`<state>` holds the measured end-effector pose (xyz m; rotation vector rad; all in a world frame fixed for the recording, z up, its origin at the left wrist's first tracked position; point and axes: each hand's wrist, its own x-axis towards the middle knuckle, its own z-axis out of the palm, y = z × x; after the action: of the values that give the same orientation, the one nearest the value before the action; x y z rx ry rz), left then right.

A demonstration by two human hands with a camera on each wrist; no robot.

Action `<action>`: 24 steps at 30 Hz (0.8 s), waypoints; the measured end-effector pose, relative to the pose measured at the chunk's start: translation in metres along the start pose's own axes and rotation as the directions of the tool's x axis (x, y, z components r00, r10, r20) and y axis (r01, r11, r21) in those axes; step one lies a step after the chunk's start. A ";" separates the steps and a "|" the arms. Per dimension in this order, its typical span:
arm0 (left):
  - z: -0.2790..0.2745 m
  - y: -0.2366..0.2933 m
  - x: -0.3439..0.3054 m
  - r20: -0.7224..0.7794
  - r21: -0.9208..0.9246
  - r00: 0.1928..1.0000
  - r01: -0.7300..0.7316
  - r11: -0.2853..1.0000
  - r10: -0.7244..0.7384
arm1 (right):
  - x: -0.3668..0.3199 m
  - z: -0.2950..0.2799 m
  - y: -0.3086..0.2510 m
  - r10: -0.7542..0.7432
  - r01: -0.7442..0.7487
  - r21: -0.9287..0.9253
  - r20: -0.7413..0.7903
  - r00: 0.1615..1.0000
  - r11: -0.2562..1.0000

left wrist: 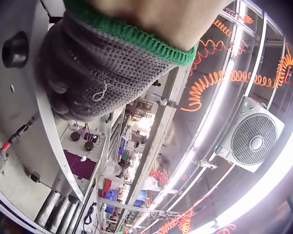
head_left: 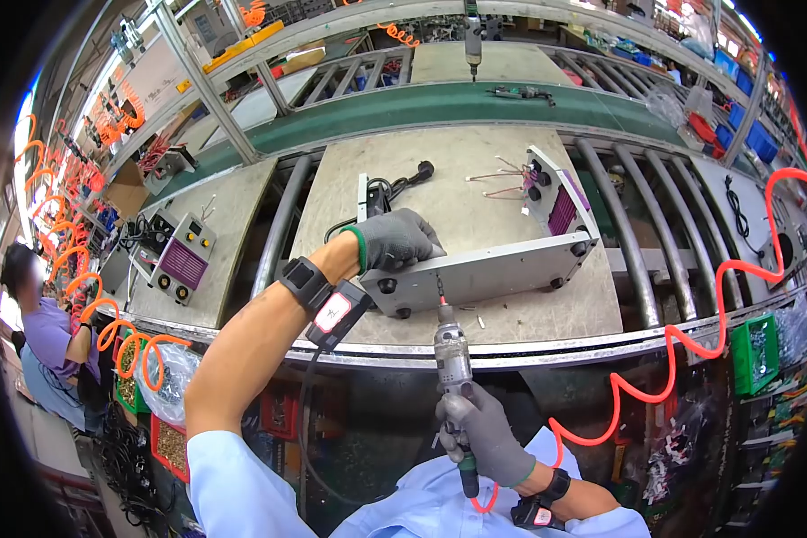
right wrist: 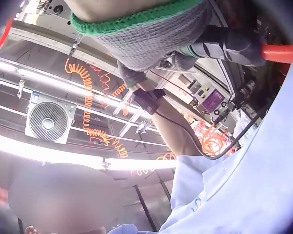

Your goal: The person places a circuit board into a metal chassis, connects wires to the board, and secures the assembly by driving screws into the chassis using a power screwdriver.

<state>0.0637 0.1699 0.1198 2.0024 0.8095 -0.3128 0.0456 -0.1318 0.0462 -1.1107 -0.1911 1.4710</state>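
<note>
From where I stand, I see a pale blue shirt (head_left: 421, 509) with a small blue-and-red mark (right wrist: 196, 204). Grey knit gloves with green cuffs cover the left hand (head_left: 400, 240) and right hand (head_left: 491, 438). Black straps hold black boxes at both wrists, white labels edged in red on them; a dark cable (head_left: 306, 403) trails off the left box (head_left: 339, 316), and a pale loose thread (left wrist: 101, 91) curls on the left glove.

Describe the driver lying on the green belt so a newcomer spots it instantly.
Beyond the pale board under the metal casing, a long green belt crosses the view. One dark driver lies on its side there; a second hangs tip down nearby, and a third is in the right hand.
</note>
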 end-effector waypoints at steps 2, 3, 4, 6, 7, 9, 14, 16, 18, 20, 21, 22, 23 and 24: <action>-0.001 0.001 0.003 -0.007 0.060 1.000 0.016 0.998 -0.016 | 0.000 0.002 0.000 0.010 -0.011 0.051 0.017 1.000 0.999; -0.001 0.003 0.003 -0.012 0.109 0.999 0.030 0.994 -0.029 | 0.000 0.003 0.000 0.015 -0.017 0.080 0.026 1.000 0.997; -0.001 0.005 0.004 -0.015 0.161 0.999 0.046 0.986 -0.044 | 0.001 0.004 0.000 0.009 -0.011 0.075 0.022 1.000 0.997; -0.001 0.004 0.005 -0.003 0.164 0.999 0.054 0.985 -0.054 | 0.002 0.005 0.003 0.002 -0.003 0.071 0.010 1.000 0.997; -0.002 0.004 0.006 0.003 0.165 0.998 0.056 0.985 -0.058 | 0.002 0.005 0.002 0.007 -0.008 0.059 0.014 1.000 0.998; -0.002 0.002 0.006 0.024 0.153 0.999 0.033 0.988 -0.037 | 0.002 0.004 0.000 0.019 -0.020 0.033 0.024 1.000 0.999; -0.007 -0.003 0.012 0.051 0.156 0.998 0.024 0.987 -0.032 | 0.001 0.003 -0.001 0.009 -0.009 -0.002 0.021 1.000 1.000; -0.001 0.012 -0.001 -0.027 0.224 1.000 0.013 0.975 -0.007 | -0.002 -0.005 -0.005 0.018 -0.017 -0.073 0.021 1.000 0.997; 0.016 0.023 -0.021 -0.282 0.501 0.908 -0.137 0.855 0.311 | -0.012 -0.024 -0.014 0.044 -0.042 -0.187 0.005 0.999 0.981; 0.038 0.044 -0.057 -0.306 0.731 0.789 -0.164 0.663 0.532 | -0.020 -0.041 -0.014 0.019 -0.023 -0.239 -0.020 1.000 0.971; 0.050 0.054 -0.078 -0.253 0.808 0.775 -0.160 0.567 0.580 | -0.025 -0.049 -0.015 0.018 -0.028 -0.255 -0.039 0.999 0.967; 0.061 0.075 -0.112 -0.216 0.825 0.796 -0.161 0.542 0.566 | -0.031 -0.058 -0.015 0.020 -0.039 -0.268 -0.073 0.997 0.963; 0.072 0.094 -0.142 -0.171 0.823 0.825 -0.181 0.538 0.539 | -0.033 -0.065 -0.012 0.017 -0.052 -0.291 -0.120 0.993 0.955; 0.085 0.110 -0.168 -0.150 0.846 0.779 -0.217 0.487 0.608 | -0.037 -0.070 -0.016 0.042 -0.085 -0.303 -0.147 0.988 0.949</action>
<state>0.0176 -0.0108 0.2324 3.1491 0.3769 0.1371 0.0991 -0.1917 0.0394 -1.4796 -0.2976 1.4454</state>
